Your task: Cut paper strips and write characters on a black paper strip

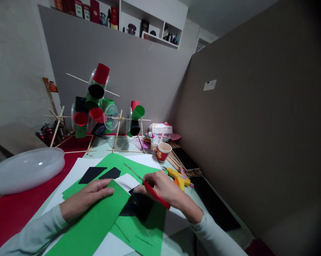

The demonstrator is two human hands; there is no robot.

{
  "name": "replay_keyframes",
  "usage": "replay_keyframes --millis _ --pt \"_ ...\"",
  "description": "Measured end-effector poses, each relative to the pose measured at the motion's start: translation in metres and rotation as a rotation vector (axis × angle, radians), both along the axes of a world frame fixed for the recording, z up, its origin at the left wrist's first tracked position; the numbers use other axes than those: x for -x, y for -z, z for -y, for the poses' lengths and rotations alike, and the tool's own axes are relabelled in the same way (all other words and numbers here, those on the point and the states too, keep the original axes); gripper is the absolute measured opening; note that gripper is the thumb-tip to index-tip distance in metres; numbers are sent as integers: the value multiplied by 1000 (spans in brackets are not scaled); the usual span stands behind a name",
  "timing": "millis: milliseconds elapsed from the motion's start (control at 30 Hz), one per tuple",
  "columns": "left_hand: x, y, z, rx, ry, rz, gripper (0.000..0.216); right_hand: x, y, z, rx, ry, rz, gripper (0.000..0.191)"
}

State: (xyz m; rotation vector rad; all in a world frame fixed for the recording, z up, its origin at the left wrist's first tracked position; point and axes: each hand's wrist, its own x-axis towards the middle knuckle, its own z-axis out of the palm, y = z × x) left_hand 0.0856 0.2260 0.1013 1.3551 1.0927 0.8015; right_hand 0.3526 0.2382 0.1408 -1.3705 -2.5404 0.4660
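My left hand (pixel 89 196) grips a green paper sheet (pixel 96 218) near its top edge, with the thumb lying on top. In my right hand (pixel 162 186) are scissors (pixel 157 195) with red handles. Their thin blade points up and left, past the sheet's right corner. Beneath both hands lies more green paper (pixel 147 227). Black paper pieces (pixel 92 175) rest on it beyond my left hand. A small white paper piece (pixel 127 181) lies between the hands, and a dark piece (pixel 127 209) is partly hidden under my right hand.
A yellow glue gun (pixel 179 177) lies right of my right hand. Behind it stand a red paper cup (pixel 163 152) and a dark tablet-like slab (pixel 185 159). Stick frames (pixel 117 131) carrying coloured paper tubes (pixel 101 73) stand at the back. A clear plastic disc (pixel 27 170) is at left.
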Motion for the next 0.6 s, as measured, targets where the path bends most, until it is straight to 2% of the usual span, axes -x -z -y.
replay_keyframes --millis 67,200,300,400,500,600 --pt "14 0 -7 27 -124 22 41 -8 -2 -6 -96 98 134 49" --pt "47 -2 -21 124 -325 128 44 -23 1 -12 -151 223 281 23" --pt "65 -5 -26 157 -421 201 34 -32 5 -12 -163 240 362 13" --pt "71 -4 -28 148 -510 236 20 -35 6 -12 -203 237 388 11" --pt "65 6 -30 127 -518 247 26 -24 6 -10 -284 184 352 15" --pt "54 18 -32 110 -490 214 29 2 11 -6 -348 -46 285 18"
